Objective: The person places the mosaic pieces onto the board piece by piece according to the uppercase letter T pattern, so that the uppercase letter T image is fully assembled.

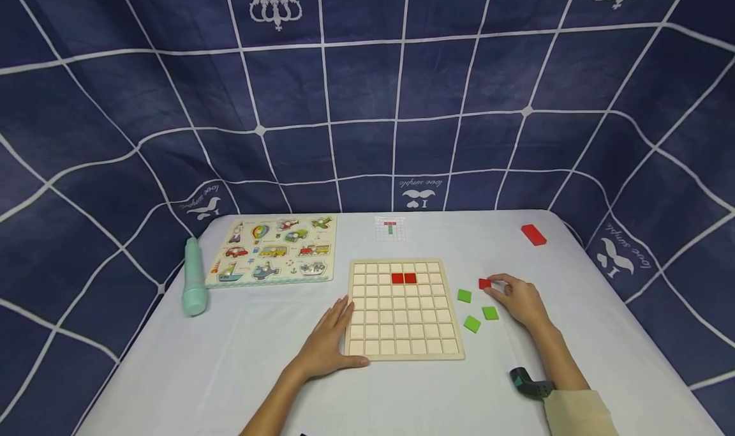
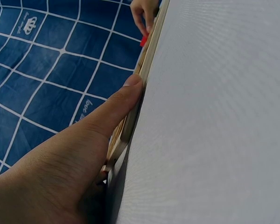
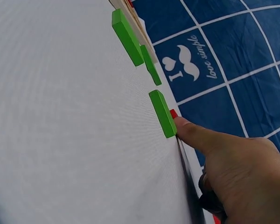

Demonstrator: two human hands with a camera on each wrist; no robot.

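A wooden grid board (image 1: pixel 393 352) lies on the white table. Two red square tiles (image 1: pixel 404 278) sit side by side in its second row from the far edge. My left hand (image 1: pixel 327 343) rests at the board's near left corner, fingers along the left side and thumb against the near edge. To the right of the board, my right hand (image 1: pixel 521 300) pinches another red tile (image 1: pixel 484 284) between thumb and fingers. Three green square tiles (image 1: pixel 472 324) lie loose between the board and that hand; in the right wrist view one green tile (image 3: pixel 162 114) overlaps the fingertip.
Beyond the board lies a small pattern card (image 1: pixel 390 230) with a red and green T on a grid. A vehicle picture puzzle (image 1: pixel 272 251) and a mint-green cylinder (image 1: pixel 194 276) are at the left. A red block (image 1: pixel 534 235) lies far right. Dark blue cloth hangs behind.
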